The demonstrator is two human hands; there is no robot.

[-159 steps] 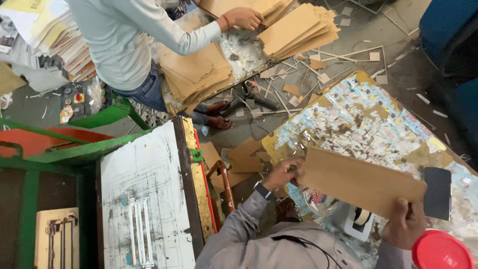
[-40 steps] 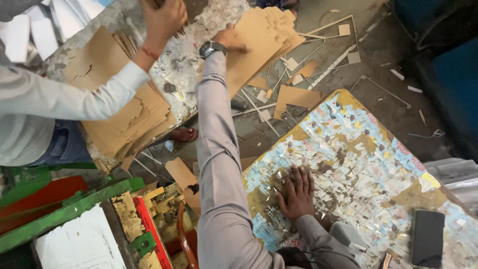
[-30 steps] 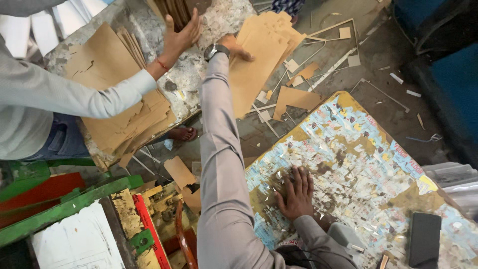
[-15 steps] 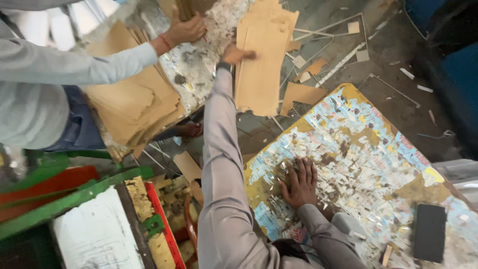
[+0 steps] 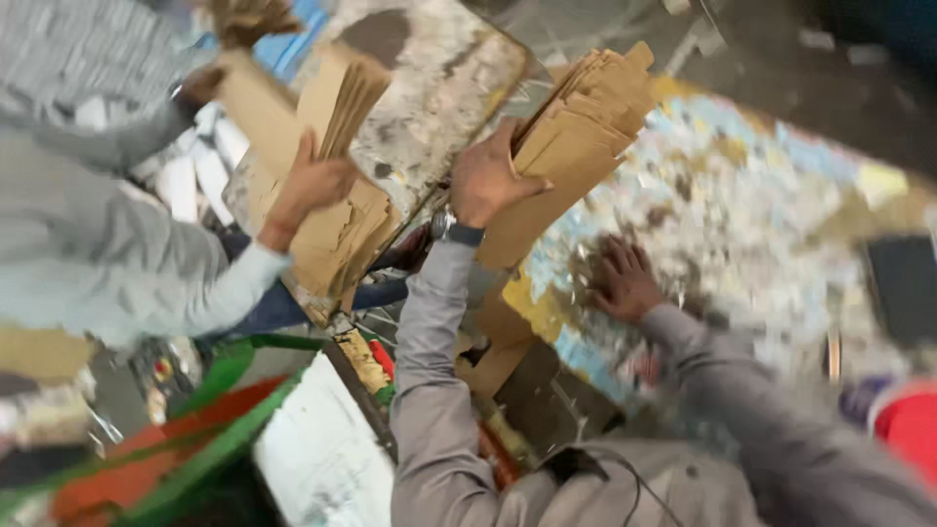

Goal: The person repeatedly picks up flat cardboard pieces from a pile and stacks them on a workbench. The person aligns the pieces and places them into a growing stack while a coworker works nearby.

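My left hand (image 5: 488, 178), with a watch on the wrist, grips a thick stack of brown cardboard sheets (image 5: 576, 137) and holds it tilted above the edge of the paper-speckled table (image 5: 771, 195). My right hand (image 5: 620, 281) rests flat, fingers spread, on that table near its front edge. A co-worker's hand (image 5: 310, 185) in a light grey sleeve holds another bundle of cardboard sheets (image 5: 346, 98) upright over a second stack (image 5: 337, 239) on the left. The view is blurred.
A dark flat phone-like slab (image 5: 903, 288) lies on the table at right, and a red round lid (image 5: 908, 429) shows at the lower right. A green and red machine frame (image 5: 195, 439) and a white panel (image 5: 322, 459) stand at lower left.
My left hand has pulled the cardboard stack off the far pile toward me, over the table. The co-worker's hand has taken up a bundle of sheets. The view has swung closer.
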